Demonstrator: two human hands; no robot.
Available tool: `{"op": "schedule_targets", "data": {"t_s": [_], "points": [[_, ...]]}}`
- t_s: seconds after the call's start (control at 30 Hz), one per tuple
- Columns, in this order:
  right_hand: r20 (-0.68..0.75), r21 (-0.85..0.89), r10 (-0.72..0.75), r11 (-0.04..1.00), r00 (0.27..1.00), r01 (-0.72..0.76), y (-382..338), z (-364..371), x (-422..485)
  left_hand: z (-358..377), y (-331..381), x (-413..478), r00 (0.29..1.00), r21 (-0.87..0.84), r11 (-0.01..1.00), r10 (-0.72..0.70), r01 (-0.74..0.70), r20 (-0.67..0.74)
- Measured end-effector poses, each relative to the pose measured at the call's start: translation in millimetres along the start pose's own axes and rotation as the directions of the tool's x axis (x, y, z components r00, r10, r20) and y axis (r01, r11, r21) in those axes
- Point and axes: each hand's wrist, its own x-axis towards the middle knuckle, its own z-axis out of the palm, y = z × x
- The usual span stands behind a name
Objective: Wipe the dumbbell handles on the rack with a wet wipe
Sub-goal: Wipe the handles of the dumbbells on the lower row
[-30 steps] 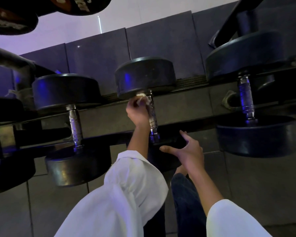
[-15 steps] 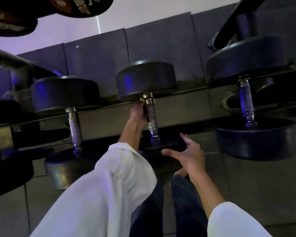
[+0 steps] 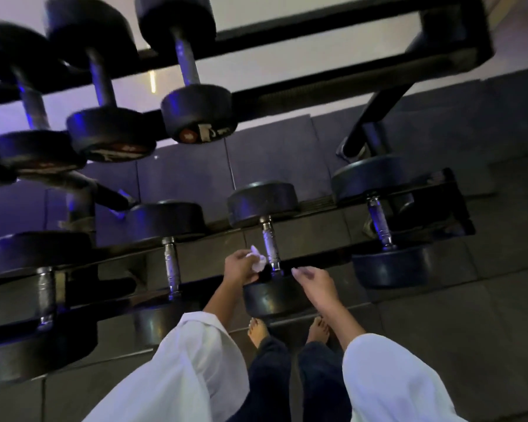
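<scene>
— What is being held by the left hand [image 3: 240, 268]?

— A crumpled white wet wipe [image 3: 258, 257] is being pinched in its curled fingers, just to the left of the metal handle [image 3: 270, 243] of one dumbbell [image 3: 275, 295]. This dumbbell is being carried on the lower tier of the rack [image 3: 317, 208]. Whether the handle is being touched by the wipe cannot be told.

— And the right hand [image 3: 313, 280]?

— Nothing is being gripped by it. Its fingers are being held out, straight and loose, above the near head of the same dumbbell.

— What is being shown around them?

— Neighbouring dumbbells [image 3: 171, 263] are being carried on both sides, and smaller dumbbells [image 3: 198, 111] on the upper tier. White sleeves [image 3: 195, 376] and dark trousers [image 3: 272, 376] are being worn. Bare feet [image 3: 258, 330] are being placed on the dark tiled floor [image 3: 439, 330], close before the rack.
</scene>
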Motion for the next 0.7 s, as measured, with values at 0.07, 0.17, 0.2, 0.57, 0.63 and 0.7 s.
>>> {"op": "schedule_targets", "data": {"t_s": [0.07,0.17,0.2,0.57,0.63,0.7], "points": [[-0.018,0.05,-0.035,0.998,0.999,0.035,-11,-4,-14,-3,10,-18,0.998,-0.008,0.999,0.033,-0.033,0.047],[-0.062,0.141,-0.066,0.987,0.996,0.074,-25,-11,-35,-6,27,-39,0.99,-0.021,0.992,0.124,-0.123,0.064],[-0.075,0.167,-0.077,0.982,0.994,0.088,-30,-13,-42,-7,32,-46,0.986,-0.027,0.988,0.153,-0.151,0.066],[-0.136,0.338,-0.11,0.929,0.985,0.151,-32,-74,-89,30,60,-109,0.907,-0.047,0.921,0.389,-0.386,0.16],[-0.134,0.345,-0.114,0.926,0.984,0.155,-24,-91,-90,48,60,-117,0.903,-0.023,0.918,0.394,-0.396,0.172],[-0.119,0.358,-0.123,0.92,0.985,0.159,-15,-111,-90,69,57,-124,0.907,-0.001,0.92,0.386,-0.392,0.169]]}}
